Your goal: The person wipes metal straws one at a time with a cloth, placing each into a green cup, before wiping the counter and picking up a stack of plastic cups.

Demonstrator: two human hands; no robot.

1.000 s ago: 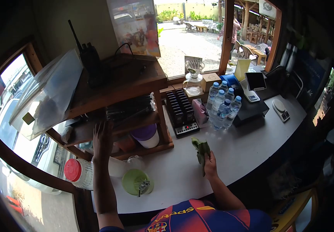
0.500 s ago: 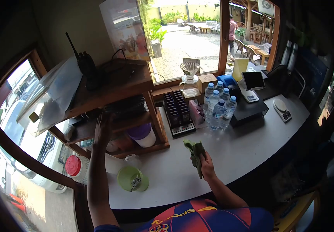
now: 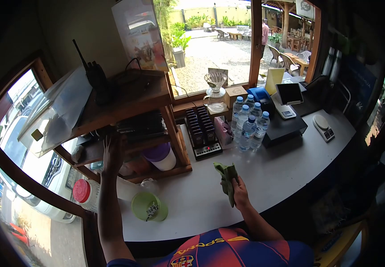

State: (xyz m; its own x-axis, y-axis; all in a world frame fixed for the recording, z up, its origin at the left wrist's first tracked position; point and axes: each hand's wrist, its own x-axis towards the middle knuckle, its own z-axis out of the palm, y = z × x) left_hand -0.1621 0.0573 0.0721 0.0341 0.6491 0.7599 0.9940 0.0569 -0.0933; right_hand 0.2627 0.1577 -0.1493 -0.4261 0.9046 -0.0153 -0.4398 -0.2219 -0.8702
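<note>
My right hand (image 3: 240, 192) is closed around a folded green cloth (image 3: 226, 180), held up above the white counter (image 3: 192, 200). My left hand (image 3: 112, 153) reaches to the middle level of the wooden shelf (image 3: 130, 104), its visible fingers stretched out; the shadow there hides what the fingertips touch, if anything. Dark flat items (image 3: 143, 124) lie on that level, just right of the hand. Beneath it stands a white tub with a purple lid (image 3: 163, 158). A light green container (image 3: 157, 209) with small metallic-looking pieces inside is on the counter, right of my left forearm.
Several water bottles (image 3: 249, 129) stand near a rack of black pagers (image 3: 201, 131). Behind are a glass dripper (image 3: 215, 86), a black box (image 3: 286, 133) with a tablet (image 3: 289, 94), and a small scale (image 3: 324, 127). A red-lidded jar (image 3: 83, 191) is at left; a walkie-talkie (image 3: 95, 75) tops the shelf.
My left hand has shifted slightly lower and left at the shelf. The view has moved a little. A red light now shows on the pager base; my right hand still grips the cloth.
</note>
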